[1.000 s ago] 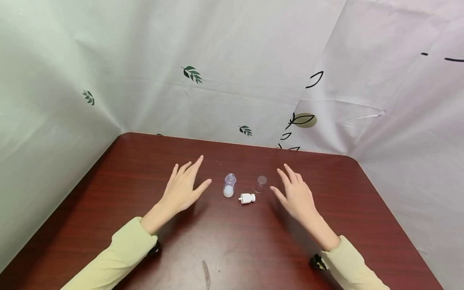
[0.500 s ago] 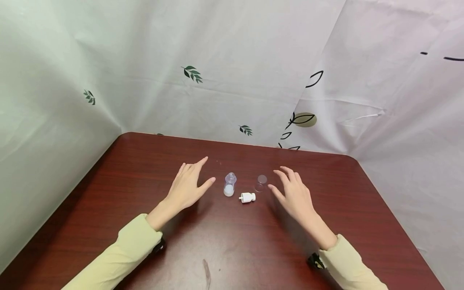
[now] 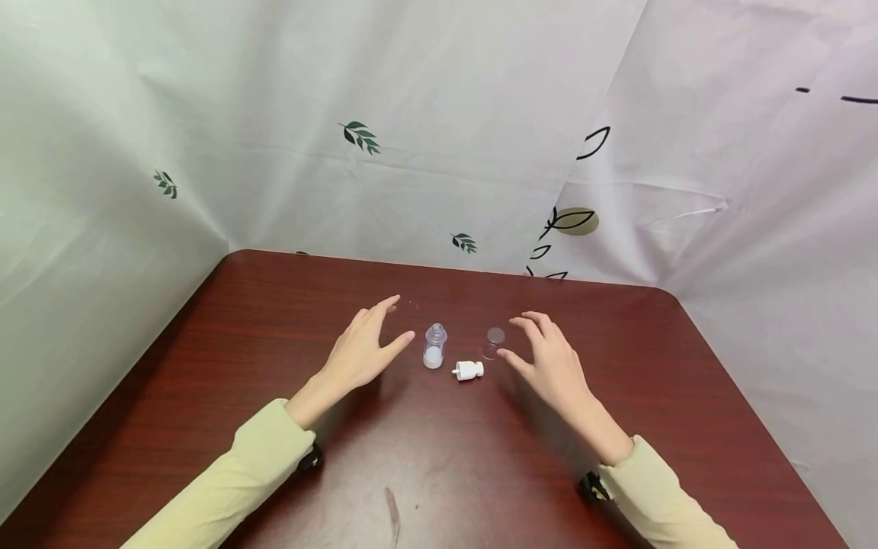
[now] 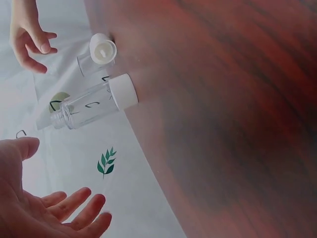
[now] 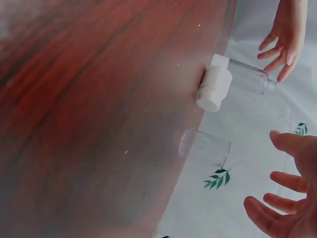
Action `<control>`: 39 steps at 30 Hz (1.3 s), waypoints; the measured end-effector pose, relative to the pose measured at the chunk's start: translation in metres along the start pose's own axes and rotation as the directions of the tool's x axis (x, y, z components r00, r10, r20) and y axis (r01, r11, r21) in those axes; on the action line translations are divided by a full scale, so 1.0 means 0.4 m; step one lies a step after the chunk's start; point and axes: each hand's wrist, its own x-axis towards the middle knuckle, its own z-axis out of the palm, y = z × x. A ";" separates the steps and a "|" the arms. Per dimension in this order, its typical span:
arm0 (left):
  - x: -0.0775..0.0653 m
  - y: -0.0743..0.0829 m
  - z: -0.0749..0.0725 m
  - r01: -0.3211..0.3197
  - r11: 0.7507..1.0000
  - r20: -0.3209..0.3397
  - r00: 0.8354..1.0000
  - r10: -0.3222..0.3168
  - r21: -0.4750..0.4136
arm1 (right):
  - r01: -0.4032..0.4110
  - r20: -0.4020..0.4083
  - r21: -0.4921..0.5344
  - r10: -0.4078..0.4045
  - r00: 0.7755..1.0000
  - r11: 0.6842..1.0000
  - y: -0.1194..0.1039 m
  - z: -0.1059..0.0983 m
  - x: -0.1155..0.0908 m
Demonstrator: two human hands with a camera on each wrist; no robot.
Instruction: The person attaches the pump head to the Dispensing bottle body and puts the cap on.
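Note:
A small clear bottle (image 3: pixel 435 347) with a white base (image 4: pixel 123 91) stands upright near the middle of the table. My left hand (image 3: pixel 358 352) hovers just left of it, fingers spread and holding nothing. Right of the bottle lies a white pump head (image 3: pixel 469 370) on its side, its short stem pointing left. Behind that pump head, a clear cylindrical cap (image 3: pixel 494 344) stands on the table; the right wrist view shows its see-through wall. My right hand (image 3: pixel 552 367) hovers beside the cap, thumb and fingers apart around nothing, fingertips close to its right side.
The dark red wooden table (image 3: pixel 425 442) has rounded far corners. White cloth (image 3: pixel 439 99) with printed leaves hangs behind it and along both sides. A dark streak (image 3: pixel 392 515) marks the tabletop near the front. Black straps with devices sit on both wrists.
My left hand has moved right, toward the bottle. The right hand has shifted slightly left toward the clear cap, its fingers bending a little more. Bottle, pump head and cap stay in place.

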 end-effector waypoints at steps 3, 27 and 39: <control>0.006 0.004 0.004 0.008 1.000 0.016 1.000 -0.008 -0.008 | -0.011 0.003 0.013 0.011 1.000 1.000 -0.002 -0.006 0.009; 0.031 0.018 0.037 0.063 0.975 0.092 0.995 -0.044 -0.214 | 0.122 0.047 0.041 -0.124 0.991 0.992 -0.029 0.005 0.031; 0.039 0.023 0.052 0.042 0.978 0.097 0.995 -0.023 -0.206 | 0.170 0.081 0.088 -0.177 0.981 0.981 -0.038 0.020 0.032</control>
